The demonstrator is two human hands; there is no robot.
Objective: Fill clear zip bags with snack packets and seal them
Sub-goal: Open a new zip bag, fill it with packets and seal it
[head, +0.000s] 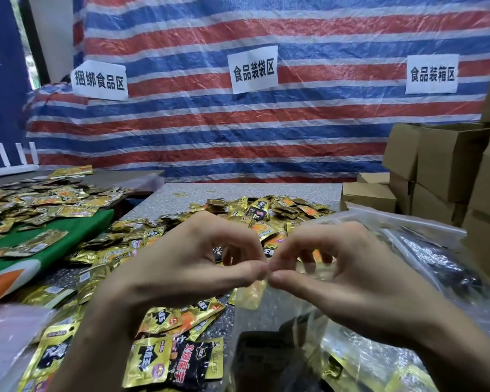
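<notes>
Left hand [187, 264] and right hand [345, 267], fingers curled, pinch top edge of clear zip bag [283, 312] side by side; snack packets [159, 360] strewn across tabletop [238, 190].

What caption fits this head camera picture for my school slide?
Left hand and right hand pinch the top of a clear zip bag over a table heaped with gold snack packets.

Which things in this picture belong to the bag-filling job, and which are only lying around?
Job:
zip bag, pinched at its top edge
packets, loose on the table

Lying about:
boxes at right
signs on the tarp
green cloth at left
</notes>
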